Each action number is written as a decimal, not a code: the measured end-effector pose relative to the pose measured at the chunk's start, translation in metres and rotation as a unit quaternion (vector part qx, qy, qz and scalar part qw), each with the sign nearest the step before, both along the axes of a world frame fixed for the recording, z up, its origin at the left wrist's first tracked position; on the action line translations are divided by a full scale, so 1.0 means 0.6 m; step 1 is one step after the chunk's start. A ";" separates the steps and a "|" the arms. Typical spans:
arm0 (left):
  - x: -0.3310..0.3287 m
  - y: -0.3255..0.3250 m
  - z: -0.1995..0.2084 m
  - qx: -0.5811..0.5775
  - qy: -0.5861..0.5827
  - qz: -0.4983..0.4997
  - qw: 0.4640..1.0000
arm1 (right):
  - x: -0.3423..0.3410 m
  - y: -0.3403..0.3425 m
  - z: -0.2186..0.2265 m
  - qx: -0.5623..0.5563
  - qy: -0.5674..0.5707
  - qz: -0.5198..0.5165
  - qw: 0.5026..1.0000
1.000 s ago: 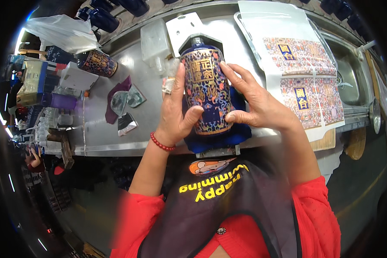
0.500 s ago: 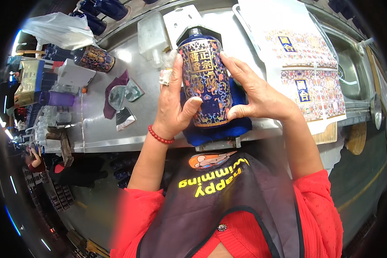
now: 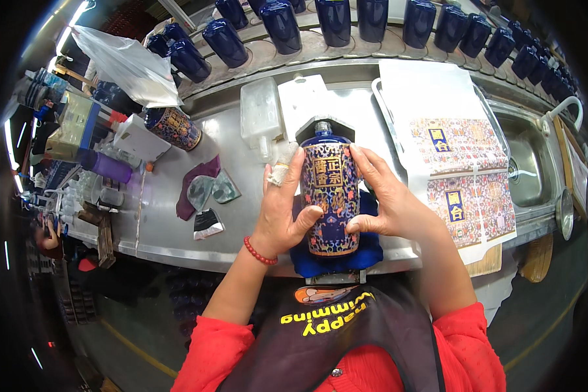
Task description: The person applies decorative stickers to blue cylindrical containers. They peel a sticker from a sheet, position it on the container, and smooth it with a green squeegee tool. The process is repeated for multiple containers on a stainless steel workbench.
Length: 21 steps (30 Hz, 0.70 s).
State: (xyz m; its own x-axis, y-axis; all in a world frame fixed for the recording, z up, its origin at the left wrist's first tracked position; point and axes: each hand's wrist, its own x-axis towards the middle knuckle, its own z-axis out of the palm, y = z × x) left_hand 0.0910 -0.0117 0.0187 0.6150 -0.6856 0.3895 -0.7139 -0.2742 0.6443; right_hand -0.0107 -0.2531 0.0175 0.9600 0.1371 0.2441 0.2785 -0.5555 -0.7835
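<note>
A dark blue bottle [image 3: 336, 202] with a dense floral pattern and gold lettering lies or leans on a blue cloth [image 3: 371, 260], its neck pointing away from me. My left hand [image 3: 282, 212] presses along its left side, thumb on the front; one finger has a pale wrapping [image 3: 279, 173] and a red bead bracelet [image 3: 259, 251] circles the wrist. Against the right side rests my right hand [image 3: 389, 202], its thumb low on the bottle's front. The bottle sits between both palms. To its right lie printed decal sheets [image 3: 460, 147] with matching pattern.
A clear squarish container [image 3: 261, 114] lies beyond my left hand. Scraper-like pieces [image 3: 206, 189] and a purple cloth are on the metal bench [image 3: 160, 225]. Another patterned bottle [image 3: 174, 128] stands left. Plain blue bottles [image 3: 335, 21] line a conveyor behind; a sink [image 3: 529, 160] is right.
My view has tilted up, so the bottle and hands appear lower and the row of blue bottles shows at the back. Both hands keep about the same hold.
</note>
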 end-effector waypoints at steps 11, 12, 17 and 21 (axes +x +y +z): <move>0.002 0.000 -0.007 -0.005 -0.001 -0.006 1.000 | 0.004 -0.003 0.012 0.029 -0.011 0.020 0.999; 0.001 0.000 -0.006 0.000 0.000 -0.008 1.000 | -0.001 -0.005 0.020 -0.017 -0.030 -0.021 0.999; -0.004 0.002 -0.005 0.002 0.027 -0.007 1.000 | 0.027 -0.015 0.092 -0.098 -0.097 0.072 0.988; -0.003 0.003 -0.018 -0.002 0.041 -0.011 0.999 | 0.145 -0.002 0.151 -0.203 -0.008 0.048 0.978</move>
